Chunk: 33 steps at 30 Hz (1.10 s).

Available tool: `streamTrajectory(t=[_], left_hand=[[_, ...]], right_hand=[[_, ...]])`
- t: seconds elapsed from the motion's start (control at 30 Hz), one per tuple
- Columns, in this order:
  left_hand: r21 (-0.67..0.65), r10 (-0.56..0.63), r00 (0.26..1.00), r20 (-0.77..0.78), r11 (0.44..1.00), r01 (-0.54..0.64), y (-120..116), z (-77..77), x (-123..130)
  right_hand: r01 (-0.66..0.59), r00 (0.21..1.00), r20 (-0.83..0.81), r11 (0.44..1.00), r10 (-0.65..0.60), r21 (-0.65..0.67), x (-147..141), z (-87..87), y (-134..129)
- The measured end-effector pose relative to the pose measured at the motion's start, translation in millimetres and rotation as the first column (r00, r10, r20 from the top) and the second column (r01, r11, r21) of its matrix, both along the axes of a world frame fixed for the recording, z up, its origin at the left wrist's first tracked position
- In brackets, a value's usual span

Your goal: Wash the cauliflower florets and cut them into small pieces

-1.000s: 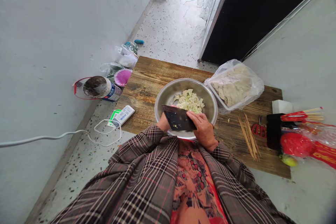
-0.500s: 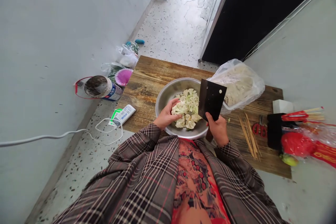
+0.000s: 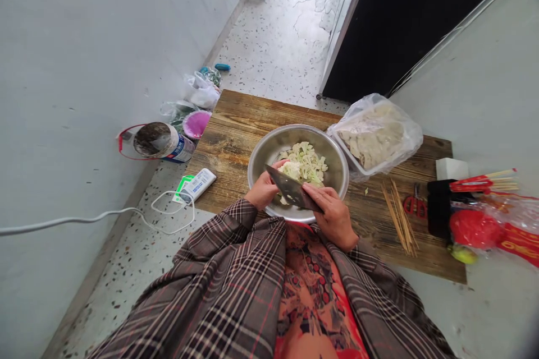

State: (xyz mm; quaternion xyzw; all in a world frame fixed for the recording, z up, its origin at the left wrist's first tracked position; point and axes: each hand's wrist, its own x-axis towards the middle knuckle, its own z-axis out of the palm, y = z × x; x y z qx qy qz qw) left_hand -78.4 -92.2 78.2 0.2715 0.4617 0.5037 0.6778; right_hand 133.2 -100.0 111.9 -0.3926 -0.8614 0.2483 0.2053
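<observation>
My left hand [image 3: 261, 190] is closed around a piece of cauliflower [image 3: 290, 169] over the near left part of a steel bowl [image 3: 339, 164]. In my right hand [image 3: 334, 214] is a dark, broad-bladed cleaver [image 3: 291, 190], its blade tilted and reaching left across the bowl to the held piece. The blade hides part of my left fingers and of the cauliflower. Cut cauliflower florets [image 3: 309, 158] lie in the bowl beyond the blade.
The bowl stands on a wooden table [image 3: 236, 123]. To its right are a bagged tray [image 3: 374, 137], wooden skewers [image 3: 400, 219], red-handled scissors [image 3: 416, 206] and red packages [image 3: 475, 230]. A power strip [image 3: 199, 185] lies at the left edge. A bucket [image 3: 162, 143] stands by the wall.
My right hand has swung the cleaver from upright at the bowl's right side down and left, against the cauliflower. My left hand stays almost in place.
</observation>
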Motion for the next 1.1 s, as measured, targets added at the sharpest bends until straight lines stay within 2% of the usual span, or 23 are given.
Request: streamTrajectory(t=[0.1,0.17,0.3,0.37,0.43,0.57,0.67,0.93,1.1], left_hand=[[-0.011,-0.016,1.000,0.004,1.000,0.016,-0.5,15.2,-0.3],[-0.023,0.014,1.000,0.012,1.000,-0.014,-0.8,15.9,0.3],[-0.009,0.102,0.994,0.027,0.995,-0.101,-0.7,-1.7,2.6],[0.022,0.106,0.994,0.042,0.994,-0.107,-0.2,-9.8,3.2],[0.026,0.107,0.993,0.053,0.994,-0.109,0.3,-11.7,3.6],[-0.027,0.128,0.991,0.036,0.992,-0.127,1.2,-0.8,5.5],[-0.011,0.133,0.991,0.031,0.991,-0.133,2.2,7.0,7.1],[-0.004,0.025,0.998,0.051,1.000,-0.025,2.5,18.4,7.6],[-0.078,0.063,0.988,0.141,0.996,-0.052,-2.3,15.7,15.5]], right_hand=[[-0.010,0.997,0.071,0.999,0.008,0.034,-0.6,0.8,-1.7],[-0.018,0.997,0.073,0.998,0.014,0.054,-2.0,2.6,-2.9],[-0.039,0.998,0.052,0.993,0.033,0.115,-5.4,6.7,-5.4],[-0.041,0.998,0.048,0.991,0.035,0.130,-6.1,7.4,-6.3],[-0.034,0.998,0.052,0.992,0.028,0.125,-6.0,6.9,-6.6],[-0.024,0.999,0.049,0.997,0.020,0.079,-5.1,4.0,-6.1],[-0.020,0.999,0.051,0.999,0.018,0.044,-5.4,1.7,-5.4],[-0.005,0.992,0.125,1.000,0.008,-0.021,-10.8,-1.5,-4.6],[0.013,0.996,0.091,1.000,-0.010,-0.026,-14.6,-3.5,-2.7]])
